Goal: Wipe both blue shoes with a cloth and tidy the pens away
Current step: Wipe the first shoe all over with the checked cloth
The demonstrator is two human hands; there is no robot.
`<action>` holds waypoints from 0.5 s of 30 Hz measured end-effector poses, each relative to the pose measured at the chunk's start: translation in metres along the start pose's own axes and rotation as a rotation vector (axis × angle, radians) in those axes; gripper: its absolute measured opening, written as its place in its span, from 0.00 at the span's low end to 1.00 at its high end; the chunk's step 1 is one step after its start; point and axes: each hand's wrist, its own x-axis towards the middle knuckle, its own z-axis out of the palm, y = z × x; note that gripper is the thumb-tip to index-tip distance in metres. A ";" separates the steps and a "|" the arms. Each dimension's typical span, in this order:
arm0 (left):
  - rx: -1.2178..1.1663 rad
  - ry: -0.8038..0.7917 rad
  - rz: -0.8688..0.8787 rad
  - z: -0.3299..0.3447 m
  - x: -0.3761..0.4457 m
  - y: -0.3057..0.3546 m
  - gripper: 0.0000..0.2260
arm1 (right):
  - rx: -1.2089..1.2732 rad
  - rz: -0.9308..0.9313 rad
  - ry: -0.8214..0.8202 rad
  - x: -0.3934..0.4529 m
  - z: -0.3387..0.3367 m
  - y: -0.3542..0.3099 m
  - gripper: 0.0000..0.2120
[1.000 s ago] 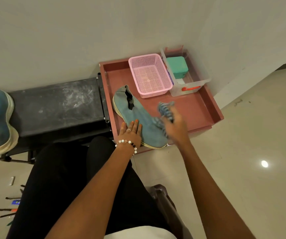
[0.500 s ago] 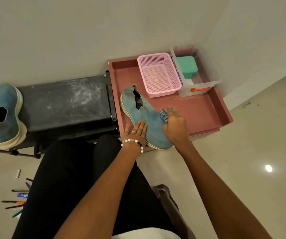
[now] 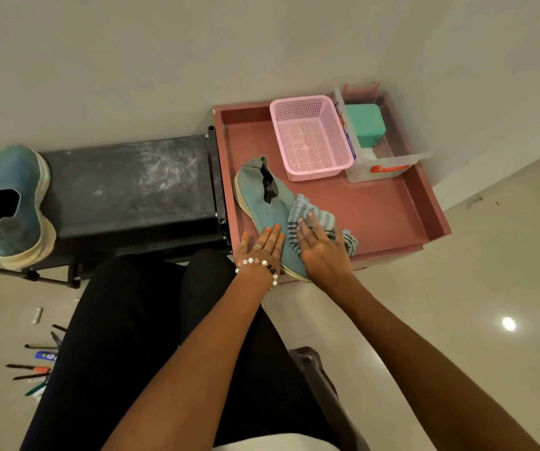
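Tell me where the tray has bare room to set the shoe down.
Bare tray floor lies right of the cloth, below the clear box; a smaller patch sits left of the basket. The near-left corner is crowded by shoe and hands.

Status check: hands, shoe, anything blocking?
Left hand flat on blue knit shoe in pink tray. Right hand pressing striped grey cloth onto it. Second blue shoe waits on black bench. Nothing blocking.
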 end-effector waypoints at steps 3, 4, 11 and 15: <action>0.031 0.015 0.004 0.003 0.000 -0.002 0.29 | -0.029 0.010 -0.035 0.016 -0.004 -0.008 0.26; 0.051 0.018 0.000 0.004 0.000 -0.002 0.29 | -0.035 0.015 -0.032 0.022 -0.006 -0.009 0.26; 0.025 -0.033 0.001 -0.002 0.000 -0.002 0.30 | 0.025 -0.009 -0.086 0.068 -0.021 -0.005 0.25; 0.019 -0.040 -0.029 -0.001 0.003 0.000 0.29 | 0.064 -0.059 -0.059 0.035 -0.013 0.000 0.25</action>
